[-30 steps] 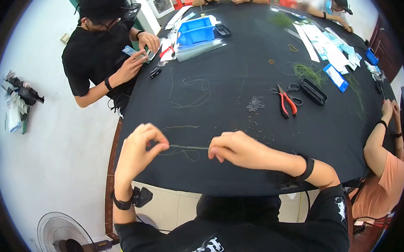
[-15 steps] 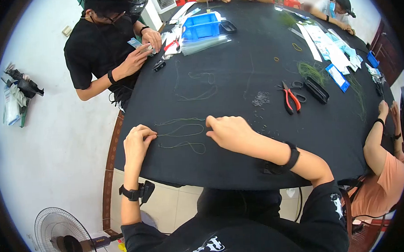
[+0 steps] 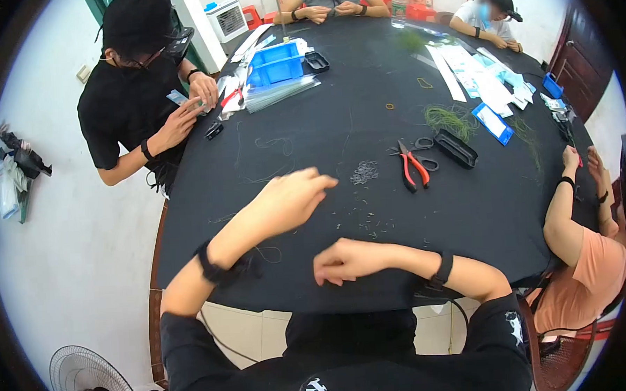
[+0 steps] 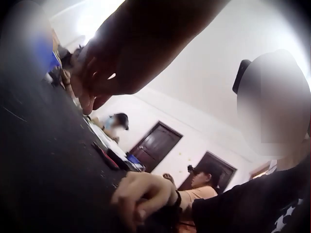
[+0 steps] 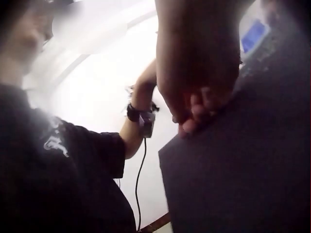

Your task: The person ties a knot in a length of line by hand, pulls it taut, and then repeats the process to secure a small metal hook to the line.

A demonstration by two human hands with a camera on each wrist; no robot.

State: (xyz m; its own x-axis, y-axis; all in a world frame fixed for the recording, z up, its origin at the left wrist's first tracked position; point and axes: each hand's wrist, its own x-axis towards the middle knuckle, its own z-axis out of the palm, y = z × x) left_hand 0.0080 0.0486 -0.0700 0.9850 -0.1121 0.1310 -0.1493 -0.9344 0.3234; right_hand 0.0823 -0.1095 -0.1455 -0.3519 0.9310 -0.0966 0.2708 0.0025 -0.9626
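In the head view my left hand (image 3: pixel 289 199) is over the black table, fingers reaching toward a small pile of dark rings (image 3: pixel 364 171); nothing shows in it. My right hand (image 3: pixel 347 260) hovers or rests near the front edge, its fingers bent downward; whether it holds anything cannot be seen. Small scattered bits (image 3: pixel 371 224) lie between the hands and the pile. A thin looped line (image 3: pixel 269 254) lies by the left wrist, partly covered by that forearm. In the left wrist view the left hand (image 4: pixel 104 73) is dark and blurred. In the right wrist view the right hand's (image 5: pixel 199 104) fingertips are bent.
Red-handled pliers (image 3: pixel 414 170), scissors (image 3: pixel 426 154) and a black case (image 3: pixel 456 149) lie right of the pile. Green strands (image 3: pixel 449 120), papers (image 3: pixel 472 77) and a blue tray (image 3: pixel 275 66) are farther back. Other people sit or stand around the table.
The left hand has left the looped thin lines and moved right and up toward the dark pile. The right hand has come down nearer the table's front edge. The head view has shifted.
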